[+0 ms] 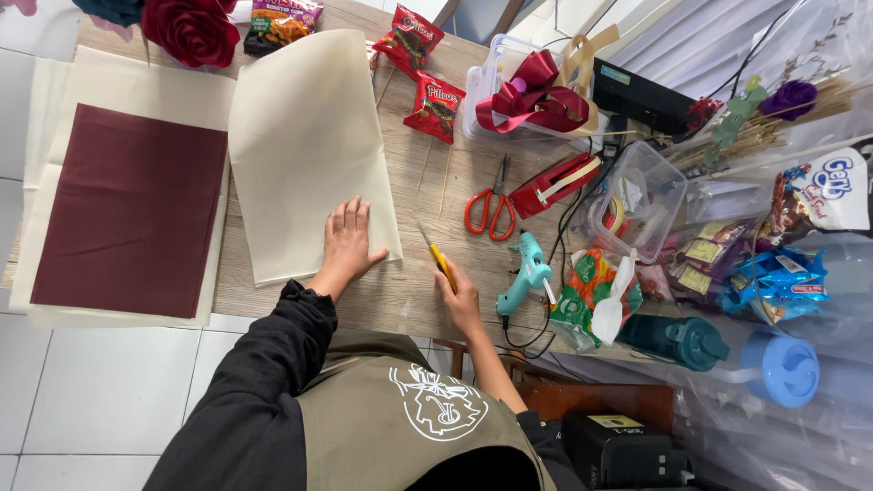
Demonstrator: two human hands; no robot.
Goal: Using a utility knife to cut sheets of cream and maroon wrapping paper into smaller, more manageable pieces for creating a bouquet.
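Observation:
My left hand (348,244) lies flat, fingers apart, on the near corner of a cream sheet of paper (305,136) spread on the wooden table (409,291). My right hand (461,298) grips a yellow utility knife (439,258), its blade pointing toward the sheet's near right edge. To the left, a dark red sheet (132,209) lies on top of more cream sheets (136,86).
Red scissors (489,211), a teal glue gun (526,275), thin wooden skewers (435,168), red snack packets (435,106), a clear box with dark red ribbon (532,95), a red fabric rose (193,29), a clear tape box (637,195) and plastic-wrapped snacks (773,273) crowd the right side.

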